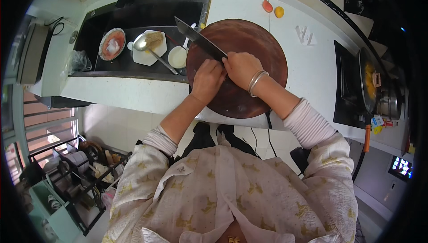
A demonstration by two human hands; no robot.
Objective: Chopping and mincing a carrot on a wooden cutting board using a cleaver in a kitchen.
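My right hand (pixel 243 69) grips a cleaver (pixel 202 40) near its heel, the handle hidden under the fingers. The dark blade points up and left over a round wooden chopping board (pixel 254 42), its tip reaching past the board's left edge. My left hand (pixel 209 79) is close against the right one, fingers curled by the heel of the blade. Whatever lies between the left fingertips is hidden. The board stands at the front edge of the white countertop (pixel 311 72), its left side beside the sink.
At the sink (pixel 133 12) are a bowl of reddish liquid (pixel 112 45), a white plate (pixel 147 55) under a metal ladle (pixel 142 44), and a small white pan (pixel 177 57). Two fruits (pixel 274 9) lie behind the board. A wok (pixel 367 79) with yellow food sits on the right-hand hob (pixel 344 95).
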